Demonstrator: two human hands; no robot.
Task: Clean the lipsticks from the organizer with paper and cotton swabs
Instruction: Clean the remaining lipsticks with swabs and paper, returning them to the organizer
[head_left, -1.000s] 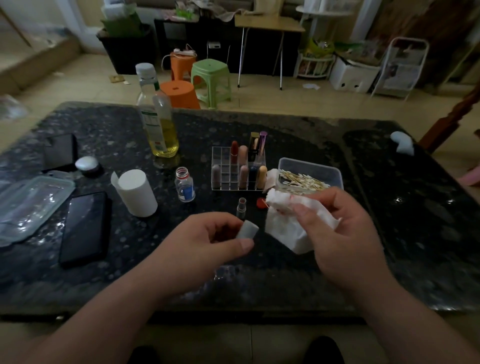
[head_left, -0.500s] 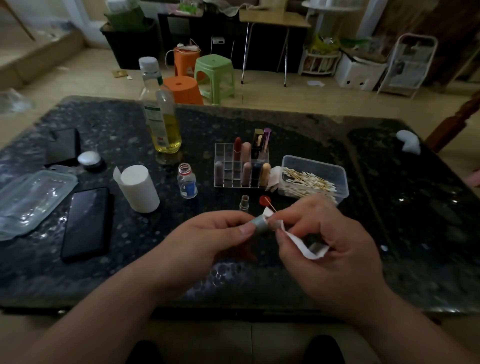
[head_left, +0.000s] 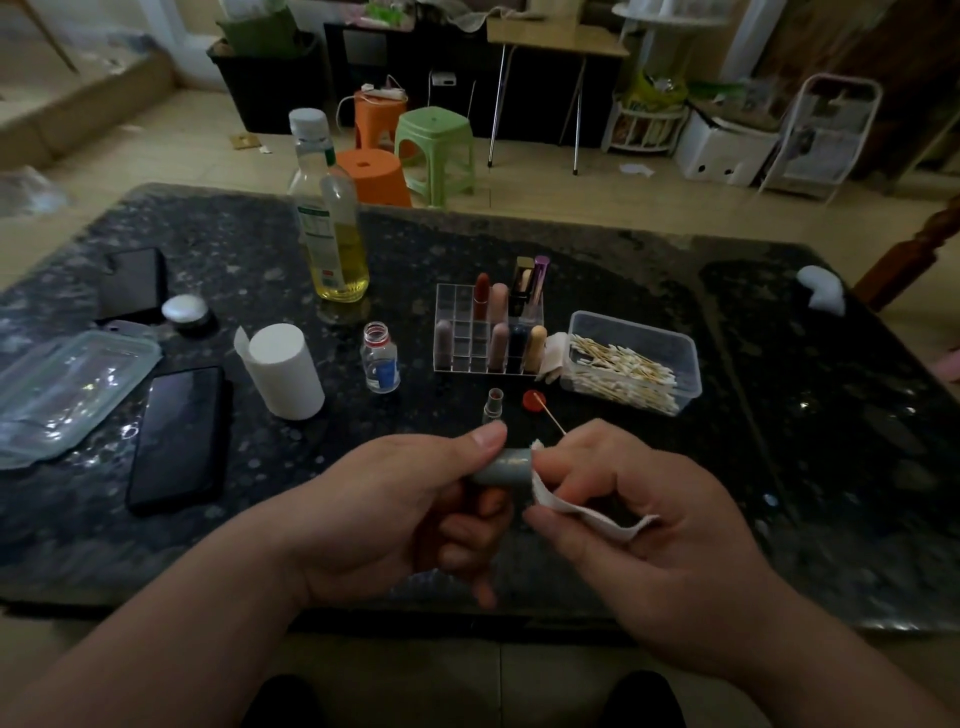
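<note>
Gripping lipstick tube (head_left: 503, 466), left hand (head_left: 410, 514) meets paper (head_left: 571, 512).

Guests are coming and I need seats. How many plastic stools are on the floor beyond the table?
3. The green stool stands rightmost, the near orange stool is left of it, and the far orange stool is behind that. Others may be hidden.

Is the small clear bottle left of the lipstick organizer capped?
No, the small clear bottle stands with its mouth open; a red cap lies apart from it.
</note>
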